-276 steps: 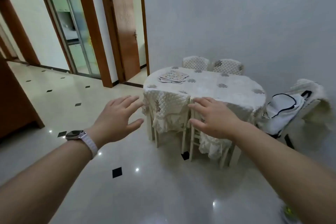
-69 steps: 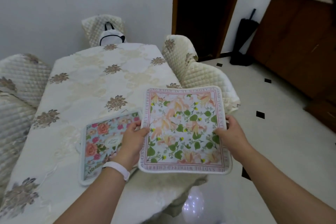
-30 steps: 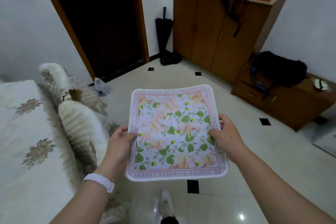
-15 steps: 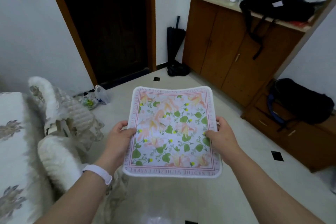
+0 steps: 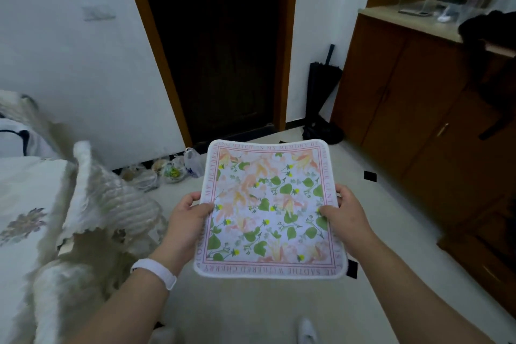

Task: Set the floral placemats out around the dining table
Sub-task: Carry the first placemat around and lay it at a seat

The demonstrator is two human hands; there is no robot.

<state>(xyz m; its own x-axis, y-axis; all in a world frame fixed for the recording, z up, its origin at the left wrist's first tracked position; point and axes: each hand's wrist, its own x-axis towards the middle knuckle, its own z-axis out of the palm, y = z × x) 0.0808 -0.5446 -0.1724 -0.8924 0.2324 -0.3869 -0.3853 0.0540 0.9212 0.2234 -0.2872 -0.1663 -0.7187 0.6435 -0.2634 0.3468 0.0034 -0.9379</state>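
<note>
A square floral placemat (image 5: 269, 209) with green leaves, peach flowers and a lettered pink border hangs flat in the air over the floor. My left hand (image 5: 187, 222) grips its left edge, thumb on top. My right hand (image 5: 344, 218) grips the right edge the same way. The dining table (image 5: 19, 204), under a cream quilted cloth with brown flower motifs, shows only at the far left. The other placemats are out of view.
Chairs in quilted covers (image 5: 111, 204) stand between me and the table. Plastic bags (image 5: 167, 172) lie by the wall. A dark doorway (image 5: 223, 50), a folded black umbrella (image 5: 321, 92) and a wooden cabinet (image 5: 418, 120) stand ahead and right. My white shoe (image 5: 306, 331) shows below.
I have walked on along the table's side holding the placemat in both hands. The view has turned left, so the doorway is nearer and the cabinet has slid right.
</note>
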